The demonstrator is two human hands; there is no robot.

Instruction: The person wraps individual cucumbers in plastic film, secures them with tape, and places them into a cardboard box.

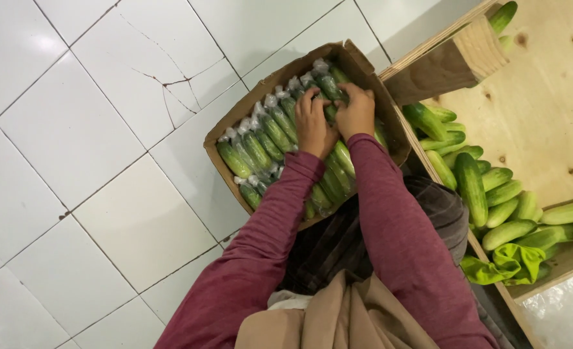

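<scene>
White tiled floor [93,129], brown cardboard box [364,64], both hands' [335,119] fingers pressed open on plastic-wrapped green cucumbers [257,148].

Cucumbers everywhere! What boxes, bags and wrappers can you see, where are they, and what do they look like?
Cardboard box: on the white tiled floor, brown, rectangular, flaps open.
Wrapped cucumbers: rows inside the box, green, in clear plastic twisted at the ends; left hand and right hand rest on them.
Wooden crate: on the right, pale plywood, holding loose unwrapped cucumbers.
No labels, signs or screens show.
</scene>
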